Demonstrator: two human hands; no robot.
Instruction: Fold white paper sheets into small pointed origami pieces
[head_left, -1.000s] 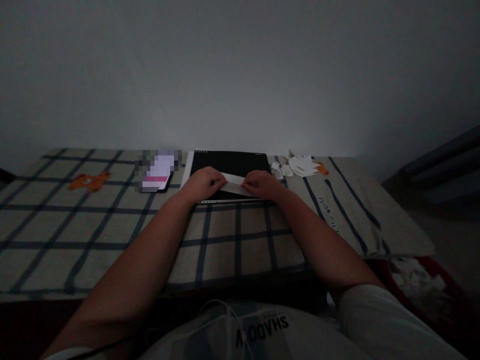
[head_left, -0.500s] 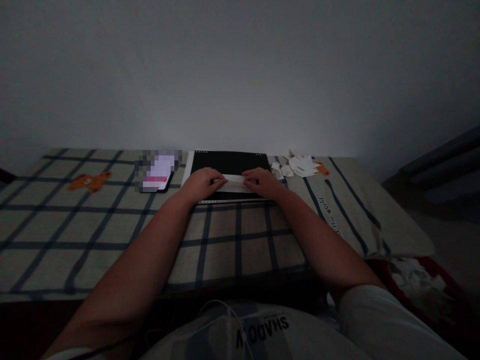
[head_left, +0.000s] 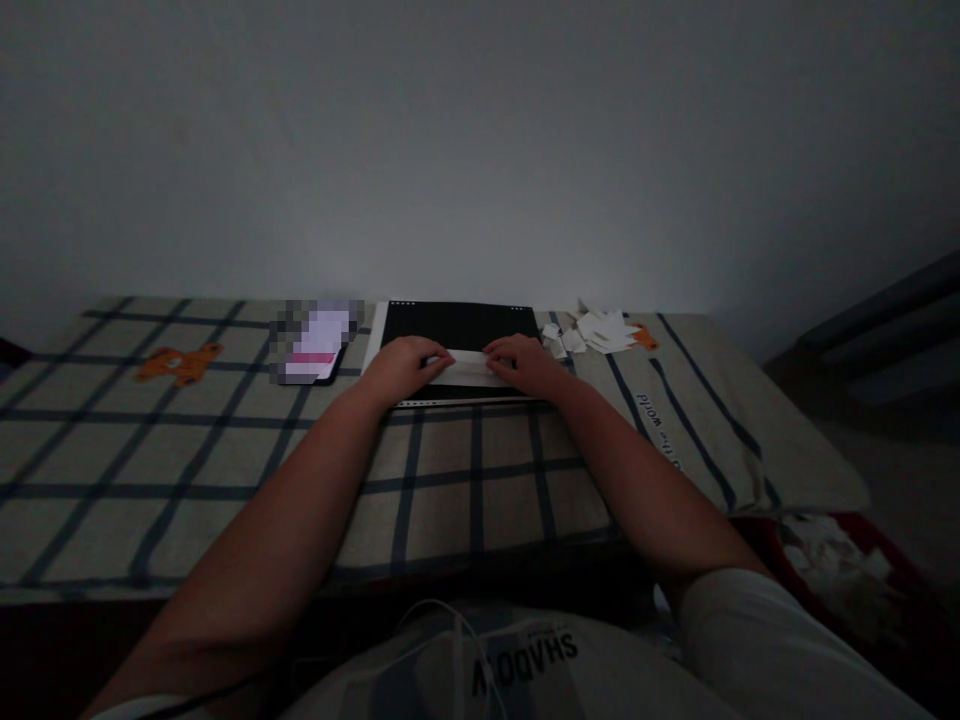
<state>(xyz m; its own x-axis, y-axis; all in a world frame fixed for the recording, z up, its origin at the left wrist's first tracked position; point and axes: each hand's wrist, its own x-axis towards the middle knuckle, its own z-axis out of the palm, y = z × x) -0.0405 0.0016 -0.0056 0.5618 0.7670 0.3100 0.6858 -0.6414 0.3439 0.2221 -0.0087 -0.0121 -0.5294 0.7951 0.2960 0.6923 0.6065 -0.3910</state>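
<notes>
A strip of white paper [head_left: 469,368] lies across a black sheet [head_left: 461,325] with white edges, on the checked tablecloth. My left hand [head_left: 409,368] pinches the strip's left end between thumb and fingers. At the other end, my right hand [head_left: 525,365] grips the strip in the same way. Both wrists rest low over the black sheet's sides. The outer ends of the strip are hidden by my hands.
A phone [head_left: 315,345] with a lit, partly blurred screen lies to the left. Cut white paper pieces [head_left: 604,332] are heaped right of the black sheet. A red container [head_left: 911,575] with paper scraps [head_left: 840,565] stands below the table's right edge. A wall [head_left: 465,150] rises behind.
Both hands stay almost in place on the white paper strip. Nothing else has visibly moved.
</notes>
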